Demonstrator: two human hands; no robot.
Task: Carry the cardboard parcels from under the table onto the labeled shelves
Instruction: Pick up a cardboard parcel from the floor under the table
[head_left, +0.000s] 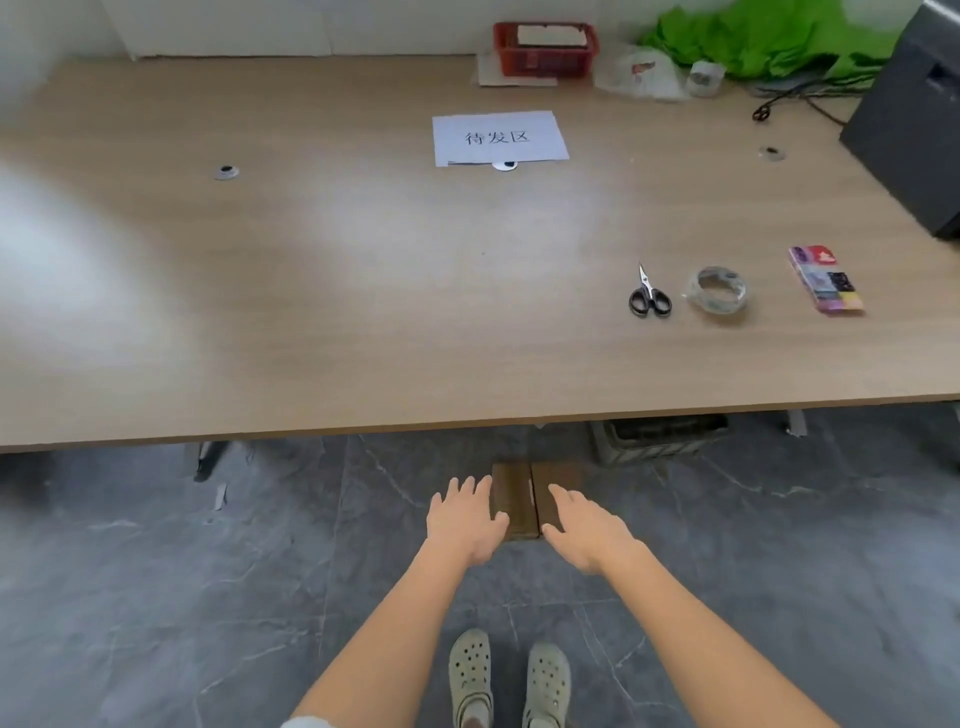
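A brown cardboard parcel (519, 496) lies on the dark floor just below the table's front edge, its top flaps meeting in a centre seam. My left hand (465, 519) hovers at its left side, fingers spread and empty. On the parcel's right half, my right hand (584, 530) reaches over with fingers apart; whether it touches the cardboard is unclear. Neither hand grips anything. The far part of the parcel runs into shadow under the table.
The wooden table (363, 322) carries a paper sign (498, 137), scissors (648, 293), a tape roll (719, 291), a colourful packet (826, 280), a red basket (545, 49) and a dark machine (914, 119). A dark crate (654, 439) sits under the table. My feet (511, 680) stand on grey tiles.
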